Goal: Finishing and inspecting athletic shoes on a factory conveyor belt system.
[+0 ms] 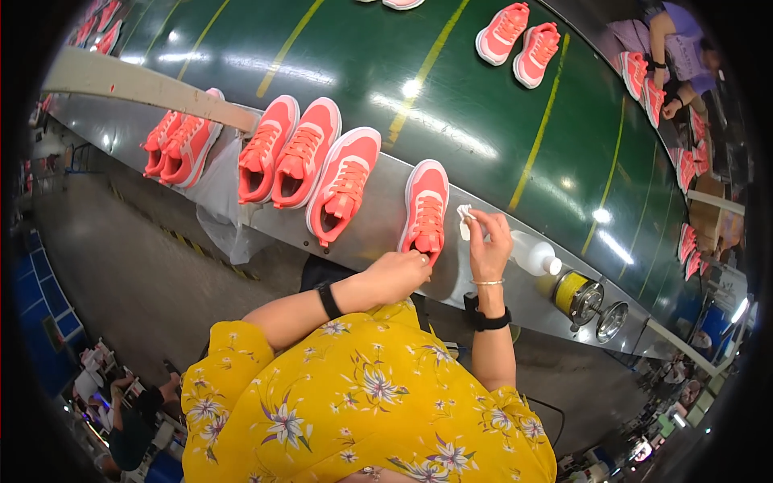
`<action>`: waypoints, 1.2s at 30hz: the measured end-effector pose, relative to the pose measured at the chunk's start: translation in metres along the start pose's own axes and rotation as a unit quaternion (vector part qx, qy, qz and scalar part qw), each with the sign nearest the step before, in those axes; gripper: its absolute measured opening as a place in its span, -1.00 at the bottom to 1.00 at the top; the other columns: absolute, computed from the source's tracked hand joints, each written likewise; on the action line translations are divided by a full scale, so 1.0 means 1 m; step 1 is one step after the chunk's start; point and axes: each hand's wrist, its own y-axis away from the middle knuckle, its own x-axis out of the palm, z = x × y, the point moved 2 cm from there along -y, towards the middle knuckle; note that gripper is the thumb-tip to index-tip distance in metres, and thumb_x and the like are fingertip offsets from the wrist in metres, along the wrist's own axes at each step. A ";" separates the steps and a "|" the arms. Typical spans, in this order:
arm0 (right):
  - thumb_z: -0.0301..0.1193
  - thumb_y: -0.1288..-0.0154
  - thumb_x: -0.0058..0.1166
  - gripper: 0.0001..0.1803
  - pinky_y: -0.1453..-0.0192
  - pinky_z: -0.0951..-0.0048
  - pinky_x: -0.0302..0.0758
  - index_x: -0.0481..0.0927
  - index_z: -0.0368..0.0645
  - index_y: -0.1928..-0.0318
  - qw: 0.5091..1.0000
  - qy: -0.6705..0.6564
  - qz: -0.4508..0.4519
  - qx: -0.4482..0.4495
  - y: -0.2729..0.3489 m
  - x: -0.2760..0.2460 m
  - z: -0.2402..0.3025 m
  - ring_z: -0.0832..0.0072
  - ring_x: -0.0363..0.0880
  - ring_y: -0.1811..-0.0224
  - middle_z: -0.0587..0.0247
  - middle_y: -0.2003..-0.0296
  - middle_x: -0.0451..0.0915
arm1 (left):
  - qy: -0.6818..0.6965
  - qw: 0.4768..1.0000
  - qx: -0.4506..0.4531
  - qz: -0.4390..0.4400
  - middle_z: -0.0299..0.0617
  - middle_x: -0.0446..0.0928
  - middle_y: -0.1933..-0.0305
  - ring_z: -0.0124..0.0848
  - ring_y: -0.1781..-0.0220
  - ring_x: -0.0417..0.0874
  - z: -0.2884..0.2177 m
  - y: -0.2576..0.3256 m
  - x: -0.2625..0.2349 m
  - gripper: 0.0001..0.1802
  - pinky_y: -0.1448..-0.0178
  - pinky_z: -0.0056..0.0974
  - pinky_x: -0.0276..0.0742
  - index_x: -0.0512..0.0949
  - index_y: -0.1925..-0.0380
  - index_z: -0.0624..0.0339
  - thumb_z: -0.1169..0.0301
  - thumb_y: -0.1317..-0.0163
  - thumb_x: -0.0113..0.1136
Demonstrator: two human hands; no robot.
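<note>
Head view showed the left hand (400, 272) gripping the heel of a coral sneaker (425, 211) on the steel ledge (378, 229) beside the green belt (451, 97), while the right hand (489, 245) pinched a small white cloth (465, 219) just beside it. Light and soft-sided it looked, likely firmest to hold at heel or sole.

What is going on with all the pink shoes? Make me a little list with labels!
Left hand: holds the heel of a pink shoe
Right hand: pinches a small white cloth beside that shoe
Nearby: white bottle; yellow tin; metal lid
Surface: grey metal ledge along a green belt
Other shoes: three in a row on the left, more on the belt
</note>
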 end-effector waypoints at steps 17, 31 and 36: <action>-0.58 -0.25 0.27 -0.74 0.16 0.45 0.49 0.70 -0.19 0.04 0.964 -0.220 0.108 0.105 0.039 0.062 0.075 0.41 0.60 0.26 0.21 0.27 0.61 | -0.220 0.941 -0.253 -0.055 0.15 0.55 0.14 0.10 0.02 0.61 0.085 0.079 -0.061 -0.55 0.04 0.01 0.62 0.50 0.10 0.34 0.34 -0.09 0.44; -0.52 -0.29 0.25 -0.62 0.14 0.44 0.49 0.62 -0.15 -0.13 0.986 -0.129 0.054 0.087 0.007 0.124 0.087 0.37 0.59 0.23 0.14 0.25 0.59 | 0.403 0.844 -0.355 0.012 -0.36 0.64 0.15 -0.64 0.11 0.58 0.082 0.132 -0.114 -0.71 0.00 -0.41 0.54 0.60 0.07 0.34 0.39 -0.32 0.37; -0.47 -0.30 0.23 -0.81 0.22 0.16 0.52 0.70 -0.12 0.08 0.995 -0.001 0.068 0.073 0.009 0.167 0.078 0.05 0.57 0.30 0.04 0.33 0.50 | 0.392 0.855 -0.340 0.002 -0.41 0.52 0.35 -0.67 0.30 0.44 0.093 0.132 -0.118 -0.72 0.24 -0.40 0.44 0.56 0.31 0.31 0.33 -0.26 0.44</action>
